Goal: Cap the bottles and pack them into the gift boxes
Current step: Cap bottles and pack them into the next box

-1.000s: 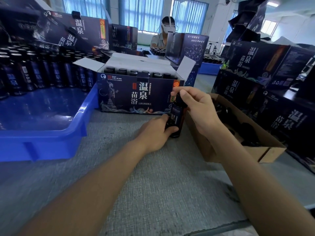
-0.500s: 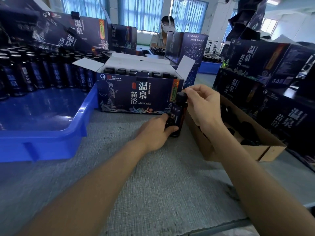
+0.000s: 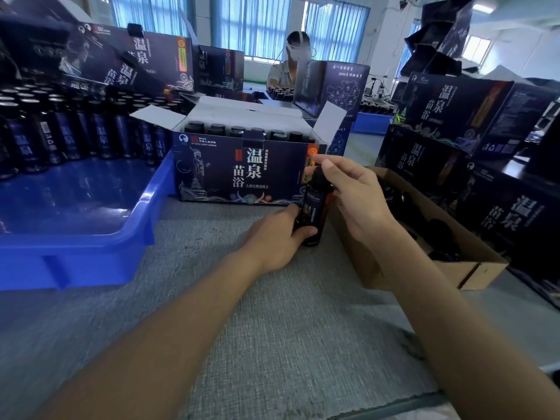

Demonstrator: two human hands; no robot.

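Observation:
A small dark bottle (image 3: 312, 207) stands upright on the grey table (image 3: 272, 313), just in front of the open dark-blue gift box (image 3: 242, 174). My left hand (image 3: 272, 237) grips its lower body. My right hand (image 3: 354, 195) pinches the black cap (image 3: 318, 177) on its top with thumb and fingers. The gift box holds rows of capped bottles (image 3: 242, 131), its white flaps (image 3: 157, 116) folded outward.
A blue plastic tray (image 3: 91, 237) at the left holds several dark bottles (image 3: 60, 131) along its far side. A brown cardboard box (image 3: 472, 271) with black caps sits at the right. Stacked gift boxes (image 3: 454, 116) stand behind it. A person (image 3: 288, 65) sits across the table.
My right hand has turned on the cap, its fingers shifting round the bottle's top. My left hand and the bottle stay in place.

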